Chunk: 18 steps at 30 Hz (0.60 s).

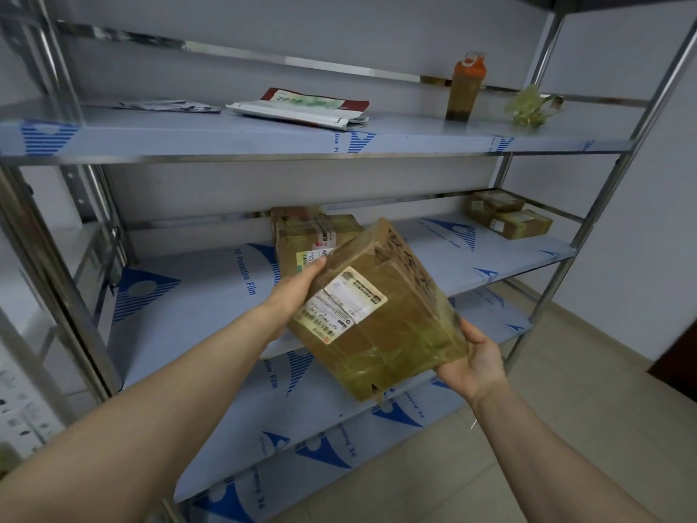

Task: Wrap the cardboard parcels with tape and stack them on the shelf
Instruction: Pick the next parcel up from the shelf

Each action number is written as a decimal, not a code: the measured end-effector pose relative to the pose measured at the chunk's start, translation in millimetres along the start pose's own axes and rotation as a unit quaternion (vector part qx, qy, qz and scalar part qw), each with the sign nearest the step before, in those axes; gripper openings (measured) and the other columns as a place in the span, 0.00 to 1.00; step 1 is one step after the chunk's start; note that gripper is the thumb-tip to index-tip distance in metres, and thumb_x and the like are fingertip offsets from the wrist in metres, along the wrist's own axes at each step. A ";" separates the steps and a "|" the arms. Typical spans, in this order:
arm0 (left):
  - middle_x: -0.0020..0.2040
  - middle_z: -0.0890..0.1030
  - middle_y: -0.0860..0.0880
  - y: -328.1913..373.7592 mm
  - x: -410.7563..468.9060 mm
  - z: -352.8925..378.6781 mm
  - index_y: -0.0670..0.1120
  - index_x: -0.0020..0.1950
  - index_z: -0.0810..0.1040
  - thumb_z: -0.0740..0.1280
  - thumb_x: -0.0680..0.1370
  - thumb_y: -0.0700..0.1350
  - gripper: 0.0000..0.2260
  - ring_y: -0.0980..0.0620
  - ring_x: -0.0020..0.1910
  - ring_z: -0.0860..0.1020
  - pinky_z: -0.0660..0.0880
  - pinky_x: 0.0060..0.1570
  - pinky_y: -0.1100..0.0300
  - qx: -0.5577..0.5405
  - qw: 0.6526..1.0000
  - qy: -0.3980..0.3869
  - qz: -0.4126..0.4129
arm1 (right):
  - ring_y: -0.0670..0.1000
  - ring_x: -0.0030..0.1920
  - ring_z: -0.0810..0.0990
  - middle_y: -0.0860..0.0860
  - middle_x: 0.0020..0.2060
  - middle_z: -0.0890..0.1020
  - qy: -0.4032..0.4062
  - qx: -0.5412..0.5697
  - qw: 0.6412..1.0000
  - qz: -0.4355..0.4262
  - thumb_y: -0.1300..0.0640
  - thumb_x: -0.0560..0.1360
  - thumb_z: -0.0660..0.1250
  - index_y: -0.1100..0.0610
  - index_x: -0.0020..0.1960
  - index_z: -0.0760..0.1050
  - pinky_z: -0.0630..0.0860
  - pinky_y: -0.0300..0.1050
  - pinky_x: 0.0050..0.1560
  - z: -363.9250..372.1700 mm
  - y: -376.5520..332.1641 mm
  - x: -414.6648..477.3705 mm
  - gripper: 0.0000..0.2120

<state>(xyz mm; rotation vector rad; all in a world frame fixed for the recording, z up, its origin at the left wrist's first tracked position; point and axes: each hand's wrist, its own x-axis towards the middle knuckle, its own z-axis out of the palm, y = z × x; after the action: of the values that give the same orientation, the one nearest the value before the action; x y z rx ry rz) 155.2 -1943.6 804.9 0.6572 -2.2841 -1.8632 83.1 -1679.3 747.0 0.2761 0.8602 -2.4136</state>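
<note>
Holding glossy tape-wrapped cardboard parcel point(377, 315), steel shelf point(196, 296)

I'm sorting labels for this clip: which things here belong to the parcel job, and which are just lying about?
Job: taped parcel held by left hand and right hand; parcel behind it and two small parcels on the middle shelf.
Lying about, top shelf: orange-capped bottle; printed pouch; loose papers; crumpled greenish thing.

Light: soft, even, rather dim, with a cool cast.
Glare: pale sheen along the steel shelf point(415, 135) at 12 o'clock.
Blur: smeared at 9 and 2 o'clock.
Distortion: straight lines bow towards the rim.
</note>
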 end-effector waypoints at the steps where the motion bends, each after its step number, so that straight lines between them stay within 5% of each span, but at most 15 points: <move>1: 0.34 0.84 0.52 -1.5 0.6 -1.7 0.49 0.44 0.80 0.55 0.76 0.68 0.25 0.55 0.34 0.83 0.71 0.37 0.61 0.011 1.000 -0.014 0.008 | 0.60 0.62 0.77 0.61 0.61 0.79 0.007 -0.014 1.000 -0.004 0.50 0.81 0.54 0.61 0.65 0.74 0.67 0.57 0.68 4.1 -1.8 0.3 0.21; 4: 0.34 0.84 0.51 -7.1 2.5 -8.1 0.50 0.42 0.79 0.53 0.76 0.69 0.26 0.53 0.33 0.83 0.74 0.33 0.62 0.028 0.998 -0.053 0.016 | 0.56 0.59 0.79 0.59 0.58 0.81 0.029 -0.101 0.994 -0.041 0.44 0.81 0.54 0.59 0.65 0.74 0.71 0.52 0.64 17.3 -9.1 1.0 0.23; 8: 0.38 0.84 0.47 -15.2 7.9 -20.0 0.46 0.48 0.79 0.63 0.76 0.62 0.19 0.48 0.36 0.83 0.77 0.36 0.59 -0.033 0.993 -0.086 -0.076 | 0.52 0.62 0.75 0.53 0.62 0.76 0.031 -0.237 0.965 -0.106 0.37 0.78 0.56 0.56 0.68 0.70 0.69 0.48 0.64 24.8 -15.6 3.6 0.28; 11: 0.42 0.84 0.44 -20.8 9.5 -23.6 0.44 0.51 0.79 0.67 0.75 0.57 0.17 0.45 0.37 0.83 0.78 0.37 0.55 -0.077 0.987 -0.064 -0.129 | 0.48 0.53 0.79 0.51 0.57 0.79 -0.015 -0.301 0.945 -0.125 0.40 0.77 0.59 0.54 0.62 0.75 0.72 0.41 0.46 28.8 -14.7 1.9 0.22; 13: 0.41 0.84 0.43 -23.0 9.8 -26.8 0.44 0.47 0.80 0.68 0.75 0.57 0.16 0.45 0.36 0.83 0.78 0.37 0.54 -0.090 0.983 -0.046 -0.151 | 0.45 0.47 0.82 0.48 0.48 0.84 -0.052 -0.339 0.930 -0.133 0.43 0.73 0.64 0.49 0.52 0.82 0.71 0.39 0.44 31.8 -14.1 0.7 0.14; 18: 0.34 0.83 0.45 -17.5 8.6 -36.9 0.45 0.42 0.78 0.70 0.73 0.58 0.15 0.47 0.30 0.82 0.79 0.32 0.56 -0.087 0.980 -0.001 -0.179 | 0.42 0.47 0.82 0.45 0.52 0.81 -0.062 -0.407 0.899 -0.149 0.48 0.72 0.69 0.47 0.63 0.73 0.73 0.36 0.44 33.9 -11.1 7.0 0.20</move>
<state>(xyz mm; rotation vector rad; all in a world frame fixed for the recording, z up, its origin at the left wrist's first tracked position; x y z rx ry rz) 165.2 -1983.0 795.3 1.0965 -2.0775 -2.1820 70.8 -1696.7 776.5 -0.3503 1.8454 -2.0538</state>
